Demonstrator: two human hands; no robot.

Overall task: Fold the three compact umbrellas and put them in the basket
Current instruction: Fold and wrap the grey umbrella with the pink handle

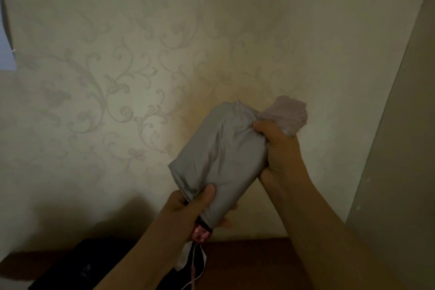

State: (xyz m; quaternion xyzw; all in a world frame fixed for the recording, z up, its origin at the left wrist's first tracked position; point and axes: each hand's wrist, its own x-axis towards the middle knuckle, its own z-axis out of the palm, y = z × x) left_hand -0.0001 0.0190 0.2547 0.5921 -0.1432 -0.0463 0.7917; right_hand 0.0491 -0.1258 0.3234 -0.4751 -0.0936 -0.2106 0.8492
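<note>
A collapsed compact umbrella (219, 150) with silver-grey outer cloth and a pale pink lining showing at its top is held up in front of the wall, tilted to the upper right. My left hand (188, 207) grips its lower end just above the pink handle (201, 233), from which a white tag and a thin cord hang. My right hand (280, 148) grips the bunched cloth near the top. No basket and no other umbrella is in view.
Patterned cream wallpaper (141, 66) fills the view. A plain wall edge (400, 125) juts in on the right. At the bottom lie a dark brown surface (254, 261) and a black object (77, 266) at the lower left.
</note>
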